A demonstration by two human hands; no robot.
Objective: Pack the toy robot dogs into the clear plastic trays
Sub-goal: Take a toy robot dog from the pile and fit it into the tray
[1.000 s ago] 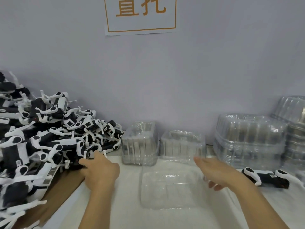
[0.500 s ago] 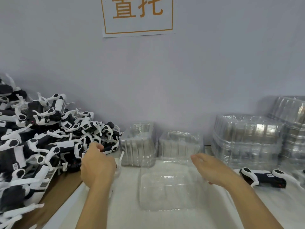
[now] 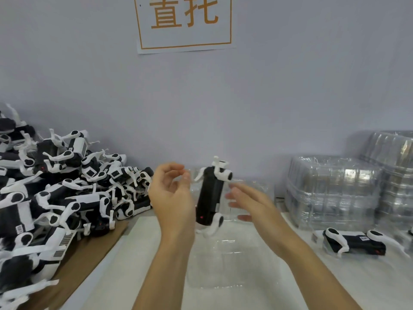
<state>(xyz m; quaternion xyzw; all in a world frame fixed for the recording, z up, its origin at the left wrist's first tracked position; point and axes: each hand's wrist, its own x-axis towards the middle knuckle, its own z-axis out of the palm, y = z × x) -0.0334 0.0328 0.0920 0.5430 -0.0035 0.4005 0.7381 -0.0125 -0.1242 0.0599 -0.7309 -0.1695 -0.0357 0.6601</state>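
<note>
One black-and-white toy robot dog (image 3: 211, 198) stands upright, long axis vertical, between both hands: left hand (image 3: 172, 195) loosely curled beside it, right hand (image 3: 250, 202) flat-fingered, neither clearly gripping; clear plastic tray (image 3: 234, 265) lies directly below.

Your view is evenly, softly lit; glare flecks the stacked trays (image 3: 333, 189) right of your fingers, which are motion-blurred, and the edges bow.

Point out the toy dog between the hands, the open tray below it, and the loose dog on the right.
black-and-white toy robot dog (image 3: 210, 198), head view, black body.
open clear plastic tray (image 3: 234, 265), head view, floor.
loose black-and-white toy dog (image 3: 355, 242), head view, black body.
</note>
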